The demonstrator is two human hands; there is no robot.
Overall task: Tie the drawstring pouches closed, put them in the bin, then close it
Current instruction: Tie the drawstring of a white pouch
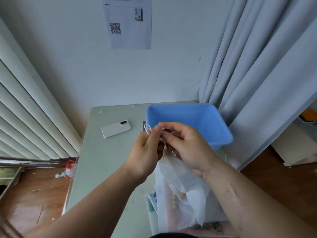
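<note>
At the far left we see a ribbed, cream-coloured radiator (pixel 25 109), its long rounded fins running in parallel. Below it a clear plastic bottle (pixel 67 170) with a red cap lies on the wooden floor, partly cut off by the tabletop (pixel 106 160), which is smooth, pale green and speckled with small marks. A white phone (pixel 116 128) with rounded corners lies flat on it, camera side up. Above, a printed sheet (pixel 131 23) hangs on the wall; its text is too small for us to read.

The left hand (pixel 145 155) is raised over the tabletop, its thumb and forefinger closed in a pinch on a thin white cord (pixel 147 127), which stands up in a small loop just above the fingers. The right hand (pixel 187 150) meets it, touching, its fingers curled and pinching the same cord; we cannot make out how the strands cross between the two hands.

Beneath the hands hangs a thin, translucent white pouch (pixel 180 191), crinkled and soft, its mouth gathered at the cord and its lower part resting on the tabletop's near edge. Its contents show only as faint shapes.

Behind the right hand stands a glossy blue plastic bin (pixel 185 114), rectangular with rounded corners and open on top. Pale grey curtain (pixel 265 66) folds fall at the right.
</note>
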